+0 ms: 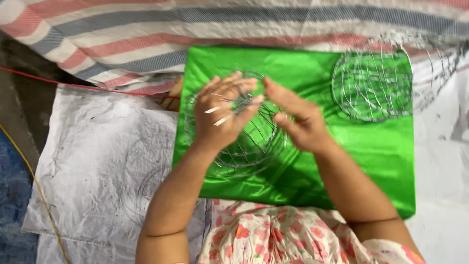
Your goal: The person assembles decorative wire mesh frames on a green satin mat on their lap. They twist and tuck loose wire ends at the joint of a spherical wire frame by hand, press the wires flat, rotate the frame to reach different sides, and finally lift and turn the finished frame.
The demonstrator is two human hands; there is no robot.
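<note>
Head view. A round wire frame (239, 129), built of thin silvery wires that meet at a hub, sits on a sheet of shiny green cloth (371, 146). The left hand (220, 115) is over the frame's upper left part, its fingers (244, 83) curled around the wires near the hub; two pale strips, possibly tape, show on its back. The right hand (300, 120) comes in from the right, its fingertips (271, 88) pinched close at the hub, just beside the left hand's fingertips. Motion blur prevents telling whether the right hand's fingers truly grip a wire or only touch it. Both hands meet at the hub, so neither is clearly nearer; the bulk of the frame lies below and to the left of the fingers, toward the person.

A second wire frame (373, 85), of similar round build, lies at the upper right corner of the green cloth, well apart from both hands and untouched. No container is seen.

The green cloth lies over a white woven sack (93, 161), with a striped tarpaulin (146, 34) beyond. A red cord (63, 84) runs at left. A floral garment (273, 234) shows at the bottom edge.
</note>
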